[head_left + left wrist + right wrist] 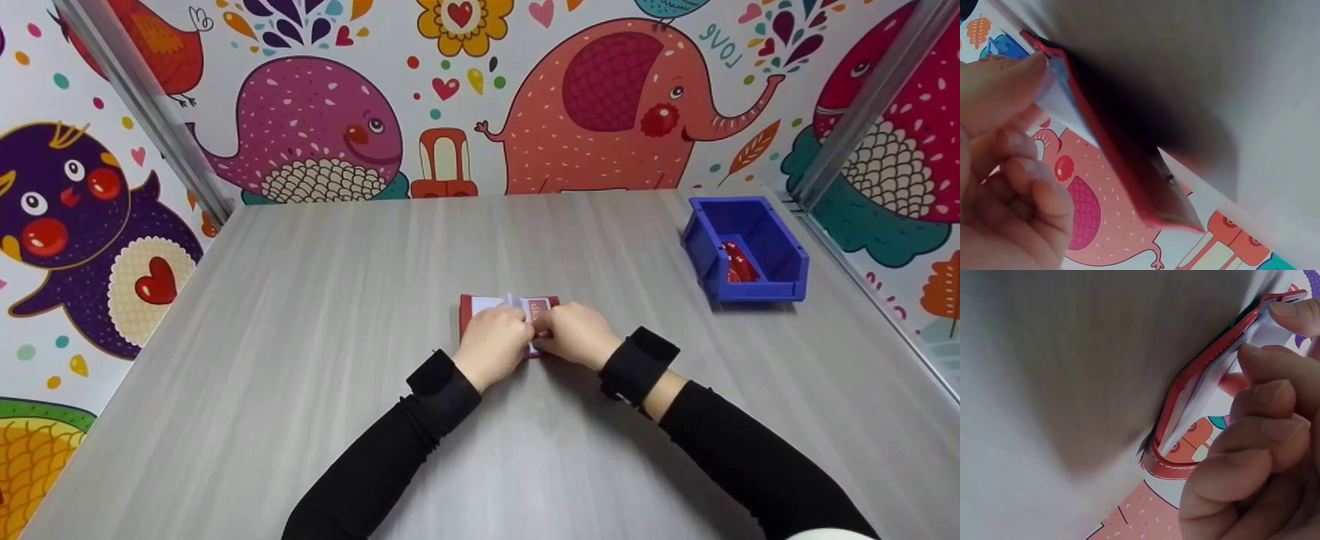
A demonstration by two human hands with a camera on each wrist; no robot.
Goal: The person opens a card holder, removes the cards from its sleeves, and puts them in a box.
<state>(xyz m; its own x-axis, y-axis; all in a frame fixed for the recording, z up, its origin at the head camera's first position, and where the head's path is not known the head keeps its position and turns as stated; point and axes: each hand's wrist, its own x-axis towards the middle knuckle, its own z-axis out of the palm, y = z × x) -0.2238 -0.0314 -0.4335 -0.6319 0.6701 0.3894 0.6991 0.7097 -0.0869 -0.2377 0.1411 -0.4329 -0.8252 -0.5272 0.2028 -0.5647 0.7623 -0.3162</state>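
A small red card holder [466, 306] with white and clear sleeves lies unfolded near the middle of the table. My left hand [491, 341] covers much of its near left part and pinches a clear sleeve [1061, 104] with the thumb. From the right, my right hand [581, 334] pinches at the inner sleeves, its other fingers curled. Between the hands, a sleeve with reddish print [538, 305] shows. A stitched red strap [1168, 467] curves up at the holder's end in the right wrist view. The fingers hide the exact pinch points.
A blue open bin [757, 291] holding red patterned items [739, 262] stands at the table's back right. Cartoon-printed panels [450, 97] with metal posts border the grey wood-grain table [337, 300].
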